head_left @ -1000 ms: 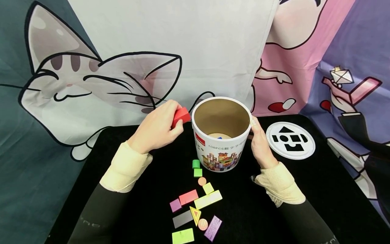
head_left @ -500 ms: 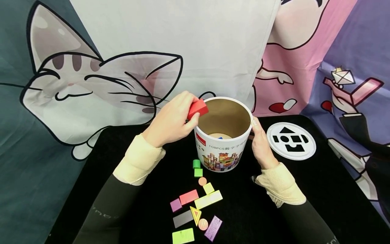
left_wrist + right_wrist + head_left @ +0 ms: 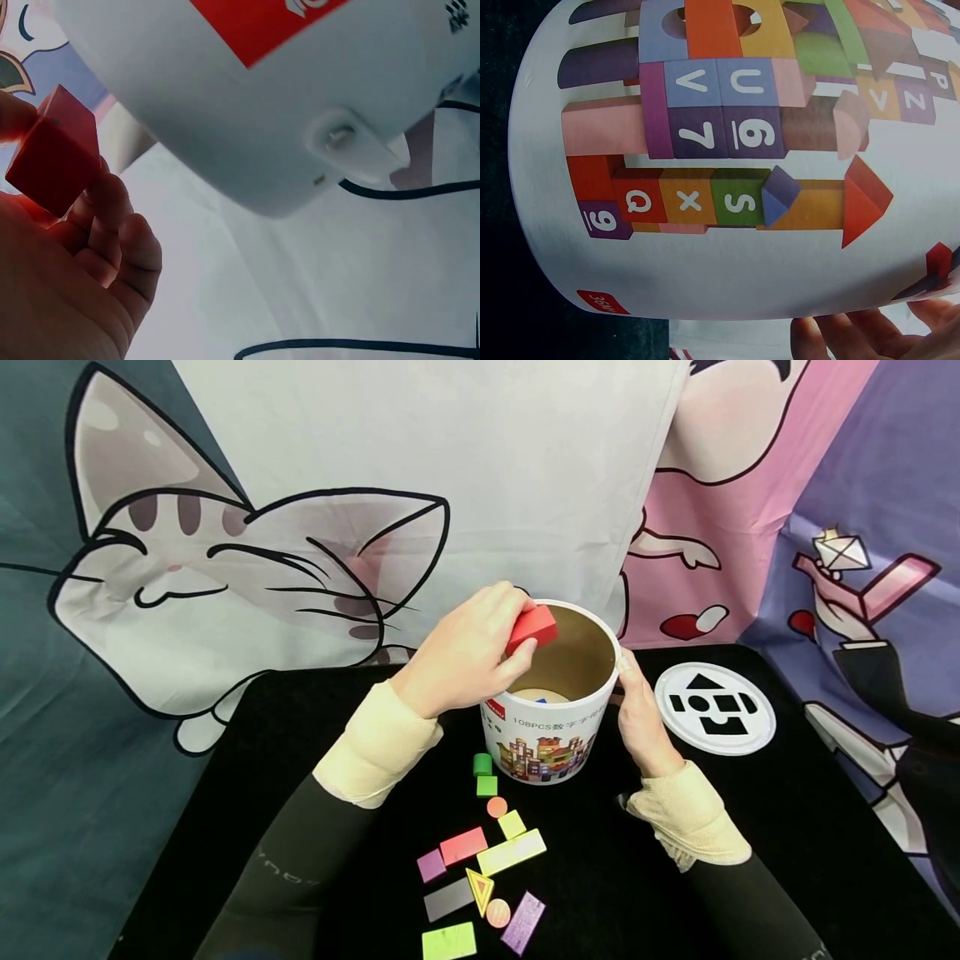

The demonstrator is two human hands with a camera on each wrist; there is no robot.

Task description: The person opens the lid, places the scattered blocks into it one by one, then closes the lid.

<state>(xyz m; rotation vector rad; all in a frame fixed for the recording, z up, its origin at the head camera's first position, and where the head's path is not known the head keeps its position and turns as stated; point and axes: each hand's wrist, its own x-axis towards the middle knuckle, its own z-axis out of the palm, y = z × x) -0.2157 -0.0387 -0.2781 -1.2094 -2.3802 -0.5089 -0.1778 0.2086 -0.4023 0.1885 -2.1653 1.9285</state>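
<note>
A red block (image 3: 534, 628) is pinched between the thumb and fingers of my left hand (image 3: 472, 652), above the near-left part of the bucket's opening. The white toy-block bucket (image 3: 551, 752) stands upright on the black table, with printed pictures of blocks on its side. On its right, my right hand (image 3: 643, 718) grips the bucket wall near the rim, with its fingers partly hidden behind it. Inside the bucket, a bit of blue (image 3: 542, 700) shows on the pale bottom. In the left wrist view the red block (image 3: 56, 154) sits in my fingertips beside the bucket wall.
Several loose blocks lie in front of the bucket, among them a green cube (image 3: 487, 787), a long yellow block (image 3: 512, 852), a yellow triangle (image 3: 480, 892) and a purple block (image 3: 522, 923). A white lid (image 3: 684, 728) with shaped holes lies to the right. Printed cloth (image 3: 525, 468) hangs behind.
My left hand has carried the red block rightward from beside the bucket to above its opening. My right hand and the bucket have stayed in place.
</note>
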